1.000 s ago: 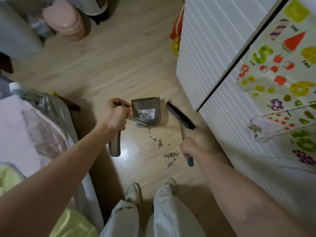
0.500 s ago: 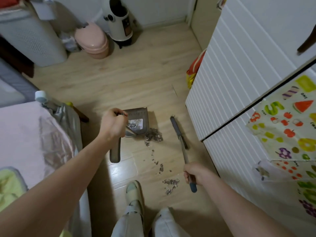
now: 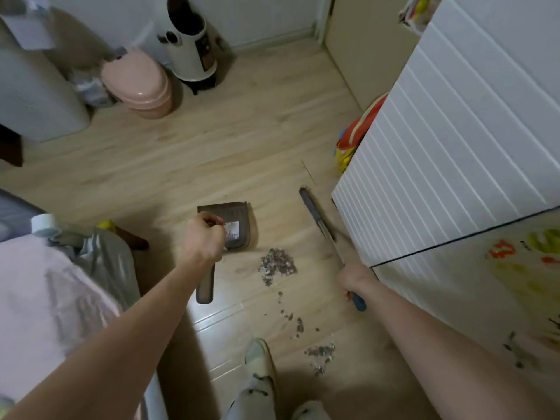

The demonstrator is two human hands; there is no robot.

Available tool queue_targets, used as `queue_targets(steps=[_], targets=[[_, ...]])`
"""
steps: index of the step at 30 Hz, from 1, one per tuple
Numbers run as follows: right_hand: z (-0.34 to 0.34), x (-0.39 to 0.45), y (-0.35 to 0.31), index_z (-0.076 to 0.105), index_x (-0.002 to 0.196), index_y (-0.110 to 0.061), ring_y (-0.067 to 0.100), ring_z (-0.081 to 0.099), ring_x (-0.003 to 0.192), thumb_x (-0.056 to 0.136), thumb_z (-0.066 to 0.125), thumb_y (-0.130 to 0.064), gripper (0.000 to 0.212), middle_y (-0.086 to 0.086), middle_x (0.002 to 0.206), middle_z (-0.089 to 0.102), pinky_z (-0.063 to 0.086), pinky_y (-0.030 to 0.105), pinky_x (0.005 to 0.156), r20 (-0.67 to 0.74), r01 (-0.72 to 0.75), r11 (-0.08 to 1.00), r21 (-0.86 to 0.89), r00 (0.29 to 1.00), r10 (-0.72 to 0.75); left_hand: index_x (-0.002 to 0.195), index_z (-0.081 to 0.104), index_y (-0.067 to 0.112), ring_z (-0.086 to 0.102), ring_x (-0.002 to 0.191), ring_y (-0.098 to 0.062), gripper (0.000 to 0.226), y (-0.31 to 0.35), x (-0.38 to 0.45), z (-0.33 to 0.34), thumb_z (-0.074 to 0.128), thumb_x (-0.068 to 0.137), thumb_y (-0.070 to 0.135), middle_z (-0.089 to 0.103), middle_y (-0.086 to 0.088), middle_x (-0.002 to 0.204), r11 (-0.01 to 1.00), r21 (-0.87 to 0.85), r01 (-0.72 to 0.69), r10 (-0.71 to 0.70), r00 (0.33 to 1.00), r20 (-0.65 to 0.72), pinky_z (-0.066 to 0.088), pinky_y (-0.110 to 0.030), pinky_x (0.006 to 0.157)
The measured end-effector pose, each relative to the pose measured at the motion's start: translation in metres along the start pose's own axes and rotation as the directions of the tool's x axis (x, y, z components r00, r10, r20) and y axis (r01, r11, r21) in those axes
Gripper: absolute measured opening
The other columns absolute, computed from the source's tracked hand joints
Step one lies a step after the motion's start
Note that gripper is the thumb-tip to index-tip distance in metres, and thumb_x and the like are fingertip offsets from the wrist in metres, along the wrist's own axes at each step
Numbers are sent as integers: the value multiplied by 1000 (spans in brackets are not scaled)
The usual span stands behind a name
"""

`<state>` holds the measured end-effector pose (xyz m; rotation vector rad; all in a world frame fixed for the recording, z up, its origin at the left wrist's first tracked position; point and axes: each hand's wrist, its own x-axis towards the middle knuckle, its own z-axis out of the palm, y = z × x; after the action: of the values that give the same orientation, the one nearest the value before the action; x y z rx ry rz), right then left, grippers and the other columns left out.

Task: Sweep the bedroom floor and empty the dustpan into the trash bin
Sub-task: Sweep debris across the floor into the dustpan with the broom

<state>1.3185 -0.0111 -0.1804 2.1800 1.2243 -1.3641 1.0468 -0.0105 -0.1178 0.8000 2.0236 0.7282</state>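
Note:
My left hand (image 3: 203,237) grips the handle of a grey-brown dustpan (image 3: 239,221) that sits on the wooden floor, with some debris and a white label inside it. My right hand (image 3: 354,275) grips a hand brush (image 3: 318,216) by its blue-tipped handle; the dark bristle head points away from me, close to the white cabinet. A pile of grey debris (image 3: 277,263) lies on the floor between pan and brush. A trail of crumbs leads back to a smaller heap (image 3: 321,353) near my foot.
A white slatted cabinet (image 3: 439,153) stands on the right, with a colourful bag (image 3: 354,137) beside it. A pink lidded bin (image 3: 139,83) and a white cylindrical appliance (image 3: 191,43) stand at the far wall. A bed with pink cover (image 3: 39,286) is on the left.
My view has risen and tilted toward the far wall. The dustpan moved left, away from the debris pile. The brush swung out toward the cabinet, leaving a gathered pile between them.

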Motion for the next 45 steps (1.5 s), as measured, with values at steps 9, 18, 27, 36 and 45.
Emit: queue_targets(steps=[9,18,27,36,45], targets=[[32,43,-70,51,83,-8,16,48,60,94,43,3,17,12,86,57,50,29,57,59,51,973,-225,997,-38,83,56,7,40,47,-20,22,13,56,-28,39,85,-7,48,-11,73,977,-169,127,-128,992,6,29,-15,31],[27,-27,-20,49,132,-6,10,46,62,99,32,-8,37,2,90,52,35,20,45,247,218,751,-624,966,-75,60,48,6,52,50,-25,24,22,35,-20,44,83,0,52,-9,50,954,-196,228,-215,973,86,38,-22,48],[0,-23,2,38,141,-11,27,56,113,99,32,-7,43,14,132,53,45,30,91,282,400,510,-762,913,-295,87,59,12,50,68,-22,19,-6,-15,-26,46,87,-2,54,-5,75,994,-100,54,-67,989,-132,49,-32,58],[38,7,77,52,129,-8,25,61,105,94,43,-3,36,11,123,59,49,32,88,445,519,232,-823,841,-306,102,62,9,54,68,-13,20,-33,-131,25,51,88,-1,60,-4,90,991,-131,37,-79,939,-334,44,-12,46],[-48,-49,164,47,134,-10,26,56,112,97,35,-7,39,13,127,54,38,24,75,551,578,-10,-816,772,-316,107,65,9,54,85,-15,28,-57,-250,61,52,84,1,64,-5,100,985,-142,98,-149,894,-423,35,-13,59]])
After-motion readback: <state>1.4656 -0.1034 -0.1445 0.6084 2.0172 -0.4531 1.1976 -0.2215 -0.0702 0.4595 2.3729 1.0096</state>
